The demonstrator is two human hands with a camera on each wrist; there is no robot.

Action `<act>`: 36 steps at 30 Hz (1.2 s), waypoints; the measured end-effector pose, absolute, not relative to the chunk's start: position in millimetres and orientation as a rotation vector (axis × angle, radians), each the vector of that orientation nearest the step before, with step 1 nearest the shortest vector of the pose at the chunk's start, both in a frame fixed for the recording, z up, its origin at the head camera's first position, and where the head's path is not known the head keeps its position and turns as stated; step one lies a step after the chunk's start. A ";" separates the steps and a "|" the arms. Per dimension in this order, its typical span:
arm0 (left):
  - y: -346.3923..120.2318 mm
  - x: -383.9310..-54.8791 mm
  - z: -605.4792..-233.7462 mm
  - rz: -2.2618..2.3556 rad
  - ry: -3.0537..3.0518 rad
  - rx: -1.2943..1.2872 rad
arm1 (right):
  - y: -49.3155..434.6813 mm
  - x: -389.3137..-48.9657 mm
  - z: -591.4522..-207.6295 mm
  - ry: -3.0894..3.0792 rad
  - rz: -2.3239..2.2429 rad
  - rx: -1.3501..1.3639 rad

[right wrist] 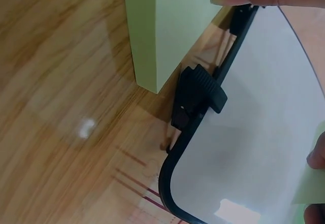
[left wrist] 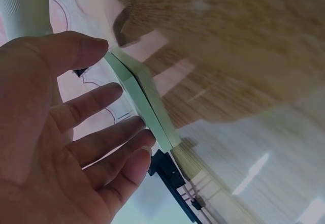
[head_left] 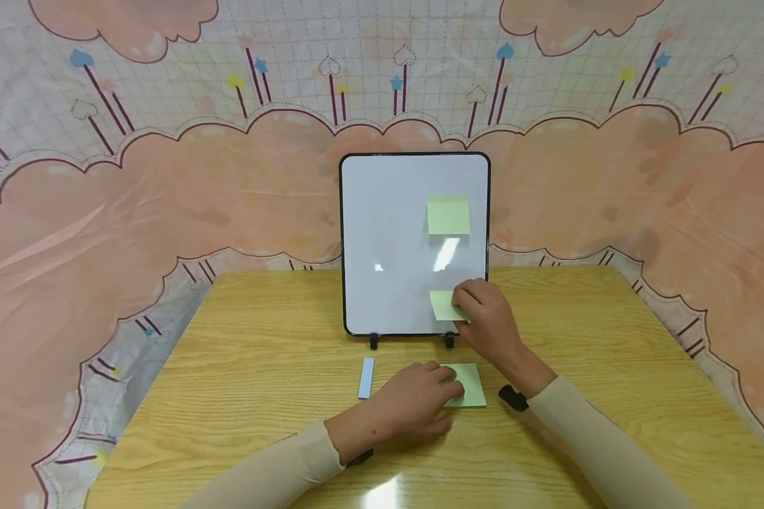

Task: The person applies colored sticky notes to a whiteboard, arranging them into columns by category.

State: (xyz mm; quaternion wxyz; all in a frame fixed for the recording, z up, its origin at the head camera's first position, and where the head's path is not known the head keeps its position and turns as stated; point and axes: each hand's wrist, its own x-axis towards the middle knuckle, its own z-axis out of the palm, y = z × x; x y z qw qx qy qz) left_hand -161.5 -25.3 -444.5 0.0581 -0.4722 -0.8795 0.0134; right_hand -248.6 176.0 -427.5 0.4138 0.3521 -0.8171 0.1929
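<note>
In the head view my right hand [head_left: 492, 322] pinches a pale green sticky note [head_left: 442, 305] in front of the lower right part of a white board [head_left: 388, 233]. Its fingertips [right wrist: 318, 155] and part of that note [right wrist: 309, 188] show at the right edge of the right wrist view. My left hand [head_left: 414, 403] rests at the left side of a sticky note pad [head_left: 471, 387] on the table. In the left wrist view, the left hand's loosely bent fingers touch the pad's edge [left wrist: 139, 99]. Another sticky note [head_left: 448, 215] is stuck on the board's upper right.
The board stands upright on two black feet [head_left: 373, 341] on the wooden table [head_left: 261, 339]. A narrow light blue strip [head_left: 366, 377] lies left of the pad. Behind the table hangs a patterned cloth [head_left: 261, 184].
</note>
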 end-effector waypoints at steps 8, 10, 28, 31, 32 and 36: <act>-26.9 -162.3 -444.7 0.037 -2.648 -1.459 | 172.9 -253.9 -426.6 -2.051 0.456 0.880; -27.5 -162.2 -443.9 0.042 -2.650 -1.464 | 172.1 -255.1 -426.1 -2.040 0.452 0.881; -27.8 -163.5 -443.4 0.052 -2.645 -1.471 | 167.6 -267.4 -420.8 -2.033 0.379 0.817; -27.4 -163.9 -444.1 0.059 -2.641 -1.465 | 166.4 -269.3 -420.1 -2.022 0.379 0.809; -27.2 -164.0 -444.7 0.059 -2.640 -1.464 | 166.0 -269.8 -419.8 -2.016 0.380 0.811; -26.9 -164.3 -445.5 0.057 -2.626 -1.466 | 164.2 -272.5 -420.0 -1.991 0.386 0.822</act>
